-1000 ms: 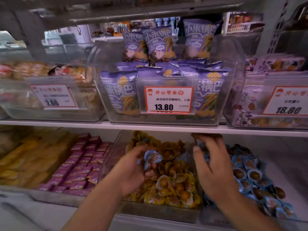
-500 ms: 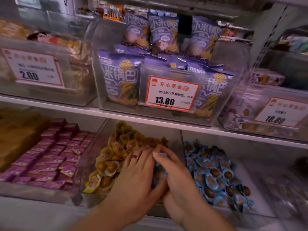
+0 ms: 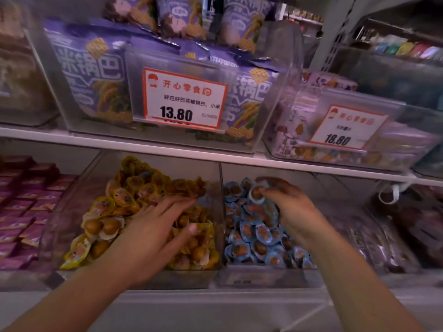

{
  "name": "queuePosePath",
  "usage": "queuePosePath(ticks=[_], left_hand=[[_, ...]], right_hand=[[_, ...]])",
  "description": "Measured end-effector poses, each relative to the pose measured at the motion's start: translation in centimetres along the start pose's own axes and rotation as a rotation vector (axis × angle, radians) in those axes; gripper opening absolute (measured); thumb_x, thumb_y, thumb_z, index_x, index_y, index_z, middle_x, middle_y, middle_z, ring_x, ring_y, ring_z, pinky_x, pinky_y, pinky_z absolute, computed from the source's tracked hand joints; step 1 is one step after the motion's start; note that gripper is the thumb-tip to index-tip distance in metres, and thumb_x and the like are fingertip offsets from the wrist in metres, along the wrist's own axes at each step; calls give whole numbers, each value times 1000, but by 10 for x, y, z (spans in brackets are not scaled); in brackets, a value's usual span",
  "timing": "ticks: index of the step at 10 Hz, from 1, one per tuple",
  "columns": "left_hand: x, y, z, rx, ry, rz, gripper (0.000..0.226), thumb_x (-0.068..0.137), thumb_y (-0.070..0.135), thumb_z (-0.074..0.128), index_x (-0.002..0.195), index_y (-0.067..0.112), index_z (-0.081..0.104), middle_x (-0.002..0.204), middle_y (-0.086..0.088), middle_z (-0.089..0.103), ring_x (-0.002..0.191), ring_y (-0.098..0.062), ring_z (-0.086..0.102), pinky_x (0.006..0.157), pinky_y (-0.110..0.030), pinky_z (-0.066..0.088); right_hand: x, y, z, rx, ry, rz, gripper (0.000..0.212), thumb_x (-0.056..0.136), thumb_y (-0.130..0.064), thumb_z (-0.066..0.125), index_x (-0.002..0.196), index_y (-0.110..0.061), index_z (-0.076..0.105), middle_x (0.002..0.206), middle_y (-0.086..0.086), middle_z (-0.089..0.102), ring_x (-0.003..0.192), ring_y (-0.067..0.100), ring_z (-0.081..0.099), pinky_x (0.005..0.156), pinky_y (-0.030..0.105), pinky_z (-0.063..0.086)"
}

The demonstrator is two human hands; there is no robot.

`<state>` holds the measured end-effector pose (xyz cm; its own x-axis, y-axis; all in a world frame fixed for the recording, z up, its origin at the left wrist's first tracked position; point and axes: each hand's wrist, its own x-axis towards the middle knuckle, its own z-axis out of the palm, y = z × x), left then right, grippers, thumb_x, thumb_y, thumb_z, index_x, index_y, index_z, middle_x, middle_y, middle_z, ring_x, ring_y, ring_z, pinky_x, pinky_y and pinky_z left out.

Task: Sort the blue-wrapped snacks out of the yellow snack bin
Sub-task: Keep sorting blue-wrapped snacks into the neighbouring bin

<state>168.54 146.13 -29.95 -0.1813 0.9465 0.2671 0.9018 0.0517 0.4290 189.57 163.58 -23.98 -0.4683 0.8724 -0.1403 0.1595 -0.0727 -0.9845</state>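
Observation:
A clear bin (image 3: 72,212) on the lower shelf holds a heap of yellow-wrapped snacks (image 3: 119,200). My left hand (image 3: 153,233) lies on that heap with fingers spread and reaching toward its right wall, where a bit of blue wrapper (image 3: 200,200) shows at the fingertips. One more blue wrapper (image 3: 146,174) peeks out near the back of the yellow pile. To the right, another clear bin (image 3: 263,274) holds the blue-wrapped snacks (image 3: 254,236). My right hand (image 3: 290,207) is over that pile, fingers curled round blue-wrapped snacks (image 3: 257,194).
Pink-purple packets (image 3: 26,207) fill the bin at the left. Dark packets (image 3: 383,236) lie at the right. The white shelf edge (image 3: 167,149) above carries bins of purple snack bags (image 3: 91,75) with price tags 13.80 (image 3: 183,99) and 18.80 (image 3: 347,128).
My hands have parted: the right one carried blue snacks from the yellow bin across to the blue bin, and the left one spread flat on the yellow pile. The view moved closer.

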Motion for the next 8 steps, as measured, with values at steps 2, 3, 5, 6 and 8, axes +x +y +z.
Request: queuePosePath(ticks=[2, 3, 5, 6, 8], left_hand=[[4, -6, -7, 167, 27, -39, 46, 91, 47, 36, 122, 31, 65, 124, 15, 61, 107, -16, 62, 100, -42, 42], [3, -17, -22, 243, 91, -170, 40, 87, 40, 43, 116, 28, 69, 118, 8, 65, 101, -23, 64, 100, -42, 40], [-13, -34, -52, 376, 143, -278, 45, 80, 38, 40, 110, 22, 70, 114, -5, 66, 111, -33, 61, 113, -53, 28], [-26, -41, -71, 383, 253, -306, 36, 81, 34, 45, 104, 20, 70, 114, -6, 66, 119, -34, 57, 114, -56, 26], [-43, -68, -79, 156, 158, -366, 49, 92, 30, 50, 140, 24, 42, 149, -5, 34, 123, -33, 51, 101, -44, 43]], right_hand=[[4, 19, -21, -592, 219, -284, 25, 96, -12, 57, 118, -18, 68, 91, -13, 72, 77, 4, 62, 52, 4, 38], [-23, 5, 21, -388, 188, -536, 25, 94, -17, 56, 108, -34, 69, 77, -22, 70, 56, -3, 60, 47, 9, 43], [20, -4, 170, -715, -269, -255, 44, 85, -40, 50, 126, -25, 60, 124, 2, 64, 116, 19, 59, 92, 26, 46], [76, 18, 194, -795, -154, 101, 52, 93, -41, 49, 136, -12, 54, 145, 17, 48, 132, 34, 46, 110, 38, 40], [118, 51, 199, -356, -45, 274, 41, 91, -21, 60, 128, -3, 57, 131, 21, 59, 113, 31, 62, 67, 24, 52]])
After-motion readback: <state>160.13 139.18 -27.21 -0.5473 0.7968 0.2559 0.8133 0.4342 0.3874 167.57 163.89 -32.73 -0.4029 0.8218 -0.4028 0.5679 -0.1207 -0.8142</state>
